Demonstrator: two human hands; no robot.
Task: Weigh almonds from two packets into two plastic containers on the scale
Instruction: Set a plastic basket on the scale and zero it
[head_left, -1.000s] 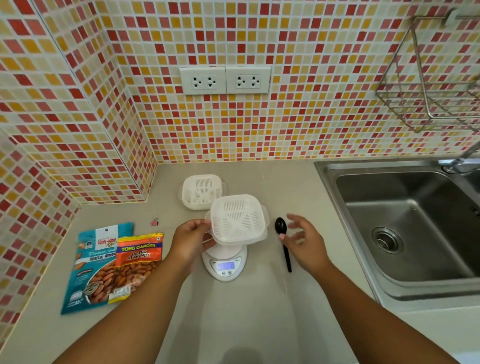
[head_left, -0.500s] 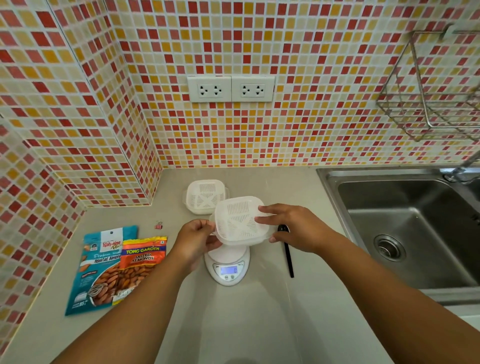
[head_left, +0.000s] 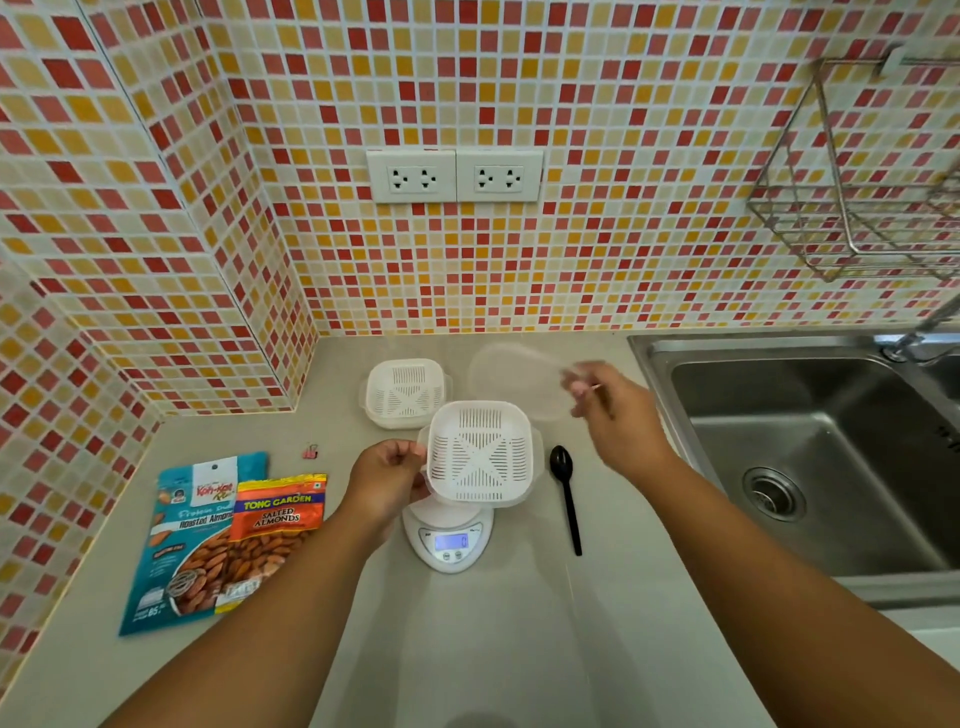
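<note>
A white slotted plastic container (head_left: 480, 453) sits on the small white scale (head_left: 450, 540), whose display is lit. My left hand (head_left: 388, 478) grips the container's left edge. My right hand (head_left: 610, 410) is raised to the right and holds a clear lid (head_left: 511, 382), blurred, over the counter behind the scale. A second white container (head_left: 406, 391), lid on, stands further back. Two almond packets lie at the left: a teal one (head_left: 179, 545) and an orange one (head_left: 275, 525) overlapping it.
A black plastic spoon (head_left: 566, 493) lies right of the scale. A small pink clip (head_left: 310, 451) rests near the wall corner. The steel sink (head_left: 810, 452) fills the right side. A wire rack (head_left: 857, 208) hangs on the tiled wall.
My right hand has lifted the clear lid off the container on the scale and carried it back and to the right. My left hand stays on the container's edge.
</note>
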